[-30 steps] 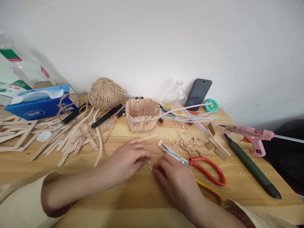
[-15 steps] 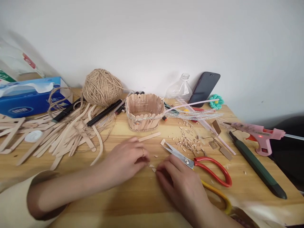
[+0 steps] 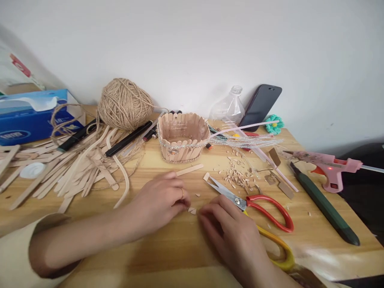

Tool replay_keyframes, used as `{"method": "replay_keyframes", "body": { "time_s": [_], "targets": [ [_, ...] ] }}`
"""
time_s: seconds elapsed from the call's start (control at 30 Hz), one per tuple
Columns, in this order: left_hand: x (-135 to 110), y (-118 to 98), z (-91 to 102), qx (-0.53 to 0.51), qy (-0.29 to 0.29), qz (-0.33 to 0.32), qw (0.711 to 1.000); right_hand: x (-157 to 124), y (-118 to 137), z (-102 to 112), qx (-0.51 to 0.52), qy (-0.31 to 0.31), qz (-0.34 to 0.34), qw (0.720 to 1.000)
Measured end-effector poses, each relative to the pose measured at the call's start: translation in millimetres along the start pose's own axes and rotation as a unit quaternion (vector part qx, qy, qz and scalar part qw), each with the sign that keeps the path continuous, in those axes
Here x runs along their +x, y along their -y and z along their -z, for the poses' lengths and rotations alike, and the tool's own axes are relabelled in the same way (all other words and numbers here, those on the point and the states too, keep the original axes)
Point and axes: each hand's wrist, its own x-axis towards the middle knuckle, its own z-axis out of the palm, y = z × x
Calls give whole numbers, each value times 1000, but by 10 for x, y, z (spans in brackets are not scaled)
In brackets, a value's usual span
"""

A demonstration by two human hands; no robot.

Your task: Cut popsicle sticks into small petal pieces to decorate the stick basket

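Observation:
Two small wood chips point(image 3: 192, 210) lie on the table between my hands, cut from flat craft sticks by their look. My left hand point(image 3: 163, 202), with a ring on one finger, has thumb and fingertips pressed together at the chips' left edge. Curled fingers of my right hand point(image 3: 232, 230) rest just right of the chips; what they hold, if anything, is hidden. Beyond the left knuckles lies a craft stick point(image 3: 190, 170), partly covered. Open scissors point(image 3: 238, 201) with red and yellow handles lie beside and partly under my right hand. A cut stick end point(image 3: 206, 176) touches the blade tips.
Behind stands a craft-stick basket point(image 3: 183, 150) with silvery trim. Left are a twine ball point(image 3: 124, 104), loose sticks point(image 3: 51, 180) and a tissue pack point(image 3: 30, 120). Right are wood scraps point(image 3: 237, 174), a pink glue gun point(image 3: 333, 168), a green cutter point(image 3: 324, 204) and a phone point(image 3: 261, 106).
My right fingertips have shifted slightly right, away from the wood chips. The chips lie closer together, near my left fingertips. The camera view has turned a little.

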Motion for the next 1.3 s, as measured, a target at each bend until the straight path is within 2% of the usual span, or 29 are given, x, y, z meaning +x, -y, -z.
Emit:
{"method": "replay_keyframes", "body": {
  "time_s": [0.4, 0.6, 1.3],
  "targets": [
    [-22, -51, -32, -7, 1, 13, 1000, 26, 6, -59, 8, -4, 3, 1000],
    [-34, -38, -67, -21, -18, 6, 1000, 31, 0, -66, 22, -9, 5, 1000],
    [-43, -49, -89, -33, -33, 7, 999, 17, -9, -43, 41, 14, 7, 999]
  ]
}}
